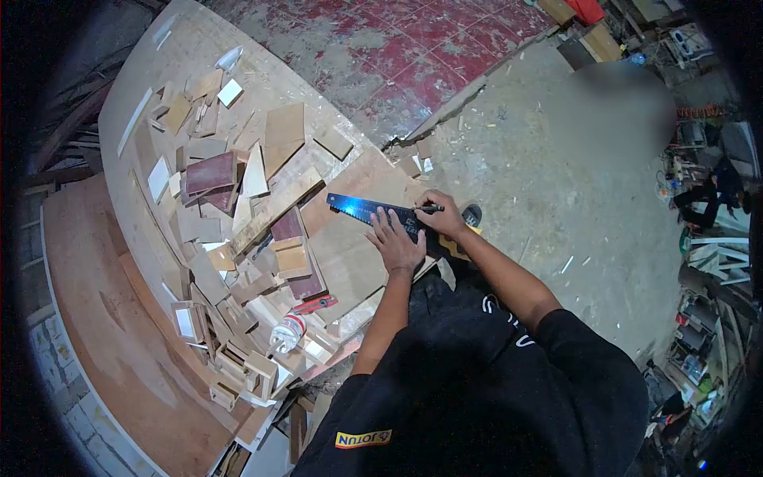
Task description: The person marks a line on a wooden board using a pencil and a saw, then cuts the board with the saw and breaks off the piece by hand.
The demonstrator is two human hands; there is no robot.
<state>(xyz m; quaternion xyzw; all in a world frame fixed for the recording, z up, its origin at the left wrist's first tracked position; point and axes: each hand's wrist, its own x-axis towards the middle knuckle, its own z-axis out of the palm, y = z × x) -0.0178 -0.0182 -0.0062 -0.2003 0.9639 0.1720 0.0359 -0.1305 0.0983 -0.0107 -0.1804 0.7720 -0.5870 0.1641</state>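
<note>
A hand saw (pixel 354 206) lies across a thin wooden board (pixel 346 248) near the bench corner, its shiny blade pointing left. My left hand (pixel 399 245) rests flat on the blade with fingers spread. Close to the blade's upper edge, my right hand (pixel 445 215) grips a dark pen (pixel 430 208), whose tip is too small to make out. Part of the saw's black and yellow handle (pixel 453 246) shows near my body, below my right wrist.
Wood offcuts (pixel 284 131) crowd the workbench (pixel 187 32) to the left. Among them are a red utility knife (pixel 315 304) and a white bottle (pixel 288 331). Scraps litter the concrete floor (pixel 556 230); piled materials (pixel 707 318) line the right side.
</note>
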